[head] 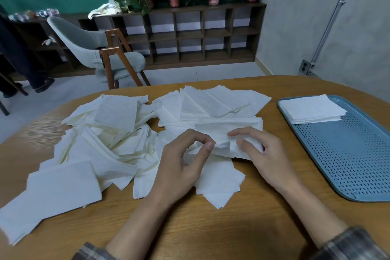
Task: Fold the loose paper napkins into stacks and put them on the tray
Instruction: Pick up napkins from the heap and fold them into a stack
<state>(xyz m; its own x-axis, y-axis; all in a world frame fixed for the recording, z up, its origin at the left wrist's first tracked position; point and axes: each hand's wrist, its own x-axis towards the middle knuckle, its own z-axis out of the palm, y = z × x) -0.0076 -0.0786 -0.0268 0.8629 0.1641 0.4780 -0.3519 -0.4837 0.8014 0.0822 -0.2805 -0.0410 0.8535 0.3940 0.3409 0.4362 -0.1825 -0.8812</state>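
Loose white paper napkins [109, 143] lie scattered across the left and middle of the round wooden table [211, 228]. At the middle my left hand [183, 162] pinches one crumpled napkin [223, 148] between thumb and fingers, and my right hand [261, 156] grips the same napkin from the right side. Both hands hover just above other napkins lying flat beneath them. A blue perforated tray [354, 154] sits at the right of the table. A stack of folded napkins [312, 110] lies in the tray's far left corner.
A grey chair [101, 53] with wooden legs stands beyond the table's far edge. Behind it runs a dark cubby shelf [190, 36] topped with potted plants. A person's legs show at the far left. A grey wall rises close behind the tray.
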